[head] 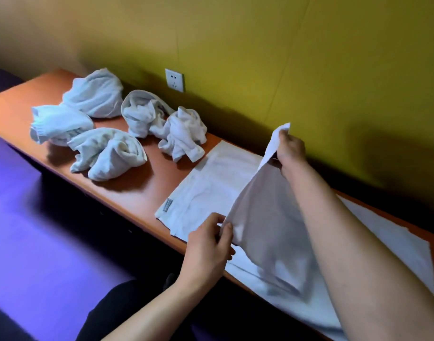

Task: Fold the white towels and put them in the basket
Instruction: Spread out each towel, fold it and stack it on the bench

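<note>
We saw an orange-brown table [142,190] against a yellow wall [284,57], wall socket [174,80] above, purple floor [38,230] left, five crumpled towels [107,153] at the far end, flat white towel [218,183] overhanging the near edge, our left hand [208,247] pinching its lifted near edge, right hand [291,150] gripping its raised corner.

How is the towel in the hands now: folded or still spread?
Half folded: both hands, left and right, lift one end of the towel over its flat part.
</note>
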A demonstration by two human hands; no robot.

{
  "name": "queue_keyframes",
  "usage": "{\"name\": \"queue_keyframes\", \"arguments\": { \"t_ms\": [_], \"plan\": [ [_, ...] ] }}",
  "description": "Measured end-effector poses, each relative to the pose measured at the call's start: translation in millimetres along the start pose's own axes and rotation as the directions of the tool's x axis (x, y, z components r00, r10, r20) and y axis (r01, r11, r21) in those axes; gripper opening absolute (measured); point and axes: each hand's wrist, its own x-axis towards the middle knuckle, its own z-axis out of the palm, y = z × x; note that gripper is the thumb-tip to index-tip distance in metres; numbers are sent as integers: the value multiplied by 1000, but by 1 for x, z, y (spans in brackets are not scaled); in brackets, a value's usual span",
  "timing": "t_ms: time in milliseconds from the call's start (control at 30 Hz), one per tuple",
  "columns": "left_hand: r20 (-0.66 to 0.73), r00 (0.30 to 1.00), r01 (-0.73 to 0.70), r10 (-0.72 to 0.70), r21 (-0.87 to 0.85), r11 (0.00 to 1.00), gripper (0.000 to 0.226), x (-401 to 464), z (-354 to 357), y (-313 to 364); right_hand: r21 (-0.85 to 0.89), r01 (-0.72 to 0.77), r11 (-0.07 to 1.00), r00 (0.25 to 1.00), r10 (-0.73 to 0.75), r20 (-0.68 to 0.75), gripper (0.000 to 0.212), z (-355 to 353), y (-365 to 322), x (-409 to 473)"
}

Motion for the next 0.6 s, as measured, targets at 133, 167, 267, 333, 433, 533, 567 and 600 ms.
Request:
{"name": "queue_keyframes", "arguments": {
  "t_ms": [133, 167, 267, 333, 433, 533, 567, 600],
  "plan": [
    [-79, 994, 82, -81, 2, 997, 12, 18, -35, -26, -74, 3, 997, 997, 3, 75, 39, 63, 9, -2],
    [-94, 991, 100, -97, 25, 995, 13, 21, -43, -34, -92, -12, 996, 995, 20, 93, 39, 77, 13, -3],
    [-119, 983, 154, -143, 92, 984, 11, 33, -61, -55, -118, -46, 992, 988, 63, 138, 40, 109, 25, -6],
    [-137, 974, 200, -180, 155, 967, 11, 42, -69, -73, -159, -56, 986, 981, 85, 177, 41, 122, 33, -9],
    [-143, 966, 251, -216, 298, 921, 8, 55, -81, -98, -193, 8, 981, 962, 45, 271, 41, 121, 45, -24],
    [-131, 961, 277, -245, 398, 875, 12, 64, -90, -113, -189, 51, 981, 968, -2, 250, 43, 87, 76, -44],
    [-137, 958, 286, -252, 414, 864, 11, 66, -93, -115, -227, 70, 971, 976, -20, 216, 42, 70, 91, -53],
    [-139, 957, 291, -256, 421, 859, 12, 68, -95, -116, -287, 85, 954, 984, -35, 177, 40, 51, 108, -64]
  ]
}}
